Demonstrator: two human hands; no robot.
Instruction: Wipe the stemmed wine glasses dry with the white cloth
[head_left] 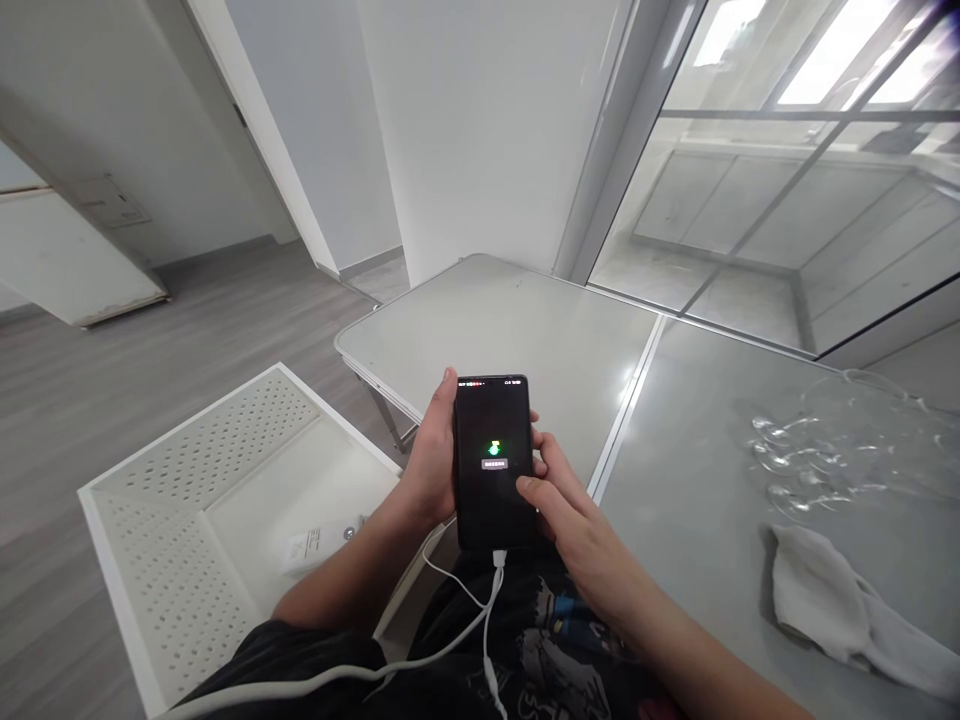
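- The phone is upright between the two hands, above the lap and in front of the near edge of the table; if the hold becomes loose, it could fall on the lap or slip down to the floor, I think
- The left hand is closed around the left edge, with its thumb along the upper part; if this thumb slides, the phone could tilt
- The right hand is curled at the right edge and grips it, with the thumb over the screen; whether this thumb presses the glass I cannot tell, so an accidental touch is possible
- A white plug is at the bottom edge of the phone; if the phone is lifted too quickly, the white cables could pull it out or strain the socket
- These cables lie across the dark clothing; an arm or a knee which moves could catch them and make a sudden pull
- The perforated white tray, with a small white box in it, is near the left forearm; a careless elbow could knock it
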